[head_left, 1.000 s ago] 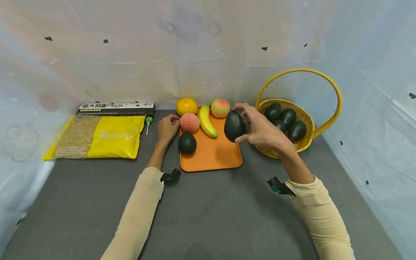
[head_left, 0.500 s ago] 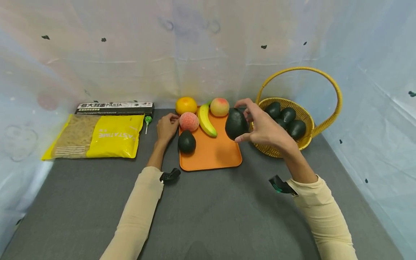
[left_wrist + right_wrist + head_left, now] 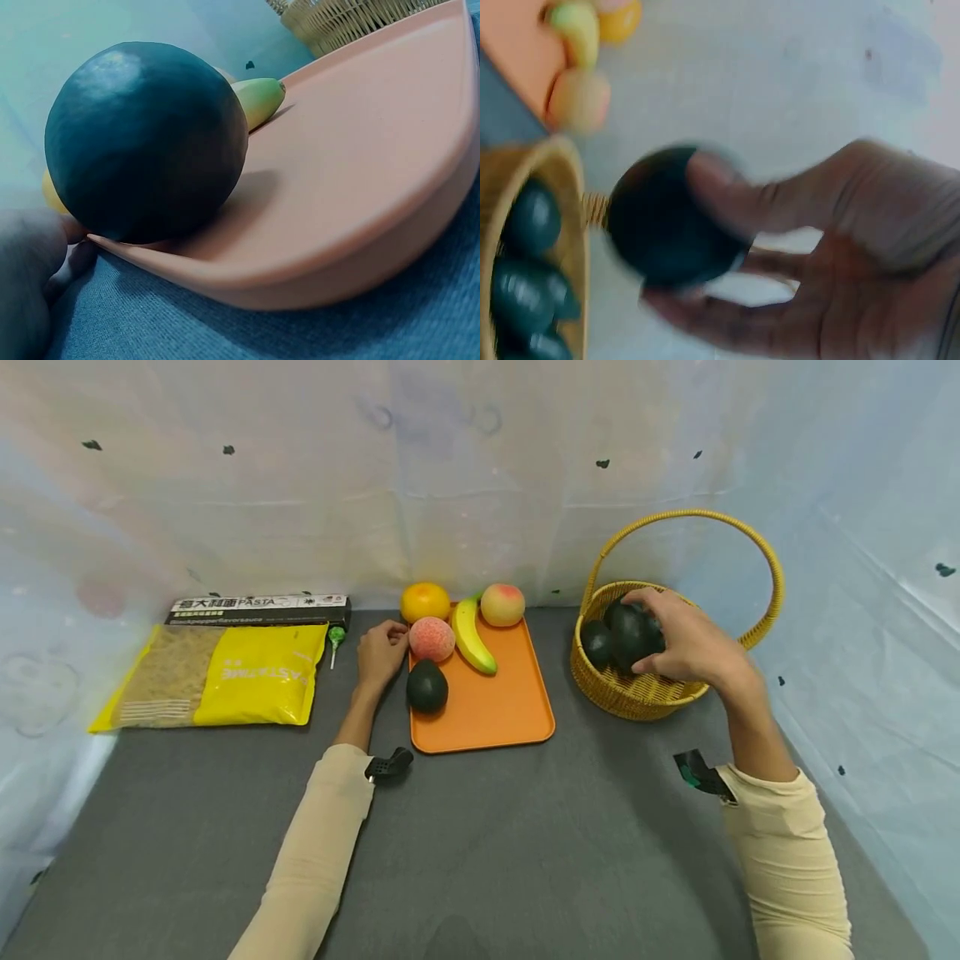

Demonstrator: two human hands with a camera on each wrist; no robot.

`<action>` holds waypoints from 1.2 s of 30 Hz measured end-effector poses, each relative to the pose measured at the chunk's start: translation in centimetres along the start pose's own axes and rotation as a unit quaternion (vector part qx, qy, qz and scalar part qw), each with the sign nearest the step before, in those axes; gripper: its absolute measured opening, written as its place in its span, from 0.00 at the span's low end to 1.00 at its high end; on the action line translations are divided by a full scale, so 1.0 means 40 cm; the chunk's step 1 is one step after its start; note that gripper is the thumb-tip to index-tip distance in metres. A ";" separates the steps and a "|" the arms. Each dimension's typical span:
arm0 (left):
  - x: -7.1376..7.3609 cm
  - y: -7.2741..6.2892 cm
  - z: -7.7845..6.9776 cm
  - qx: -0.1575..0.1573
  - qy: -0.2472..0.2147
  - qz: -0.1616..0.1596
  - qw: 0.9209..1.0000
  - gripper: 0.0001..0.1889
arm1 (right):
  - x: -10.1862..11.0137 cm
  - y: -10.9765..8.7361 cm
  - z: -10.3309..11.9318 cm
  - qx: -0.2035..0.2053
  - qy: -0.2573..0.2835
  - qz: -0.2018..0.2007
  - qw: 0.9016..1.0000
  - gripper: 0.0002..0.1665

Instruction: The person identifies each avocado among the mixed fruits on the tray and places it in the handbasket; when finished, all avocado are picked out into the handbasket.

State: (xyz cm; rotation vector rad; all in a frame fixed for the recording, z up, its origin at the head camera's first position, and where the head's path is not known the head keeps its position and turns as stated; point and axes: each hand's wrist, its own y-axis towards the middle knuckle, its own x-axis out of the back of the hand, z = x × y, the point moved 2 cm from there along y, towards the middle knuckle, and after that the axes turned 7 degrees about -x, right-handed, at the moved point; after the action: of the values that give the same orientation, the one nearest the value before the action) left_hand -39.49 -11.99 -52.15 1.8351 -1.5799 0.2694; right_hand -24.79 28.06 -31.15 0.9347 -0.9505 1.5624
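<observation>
In the head view my right hand [image 3: 693,639] grips a dark green avocado [image 3: 634,635] over the yellow wicker basket [image 3: 626,697]. The right wrist view shows thumb and fingers around this avocado [image 3: 671,217], blurred, beside the basket rim. Several other avocados [image 3: 525,292] lie inside the basket. At the left edge of the orange tray [image 3: 498,714], my left hand [image 3: 381,653] pinches the rim, its fingertips partly hidden. Another avocado [image 3: 427,687] sits on the tray's left side, close to that hand, with a pinkish peach [image 3: 432,639] behind it.
A banana [image 3: 472,639] lies on the tray, with an orange [image 3: 425,602] and a second peach [image 3: 502,605] at its back edge. Left of the tray are a yellow pasta bag [image 3: 255,677], a black pasta box [image 3: 258,610] and a green lollipop [image 3: 336,635]. The basket handle [image 3: 690,513] arches upward.
My right hand has carried the avocado right, from above the tray's right edge to over the basket. The left hand stays at the tray's edge. The whole view shifts slightly.
</observation>
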 end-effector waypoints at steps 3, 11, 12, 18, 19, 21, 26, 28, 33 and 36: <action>0.010 0.005 0.004 0.001 0.002 -0.004 1.000 0.15 | 0.001 0.017 -0.058 -0.037 -0.065 0.038 0.996 0.50; 0.012 0.005 0.004 0.003 0.008 -0.004 1.000 0.15 | -0.076 0.074 -0.180 -0.101 -0.113 0.127 0.980 0.47; 0.012 0.004 0.003 0.003 0.006 -0.002 1.000 0.15 | -0.081 0.078 -0.185 -0.111 -0.111 0.131 0.979 0.47; 0.007 0.002 0.001 0.007 0.004 -0.003 1.000 0.15 | -0.088 0.086 -0.183 -0.155 -0.126 0.126 0.972 0.51; 0.005 0.002 0.000 0.006 0.005 -0.003 1.000 0.15 | -0.088 0.086 -0.182 -0.162 -0.131 0.126 0.970 0.52; 0.003 0.002 -0.001 0.004 0.007 -0.001 1.000 0.15 | -0.090 0.086 -0.182 -0.177 -0.136 0.128 0.966 0.53; -0.002 0.001 -0.006 0.000 0.006 0.003 1.000 0.15 | -0.095 0.081 -0.193 -0.193 -0.151 0.132 0.961 0.52; -0.003 0.000 -0.007 0.000 0.010 0.005 1.000 0.15 | -0.098 0.081 -0.201 -0.190 -0.156 0.129 0.961 0.50; -0.002 -0.001 -0.008 -0.005 0.017 0.003 1.000 0.15 | -0.103 0.090 -0.205 -0.160 -0.173 0.119 0.964 0.39; -0.001 -0.002 -0.008 -0.005 0.015 0.001 1.000 0.15 | -0.105 0.100 -0.202 -0.149 -0.192 0.129 0.961 0.29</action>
State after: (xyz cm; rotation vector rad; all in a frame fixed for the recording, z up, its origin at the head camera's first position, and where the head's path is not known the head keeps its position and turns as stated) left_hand -39.32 -11.78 -51.98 1.8130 -1.5602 0.2873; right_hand -28.83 33.33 -38.55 0.9410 -1.5896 1.4166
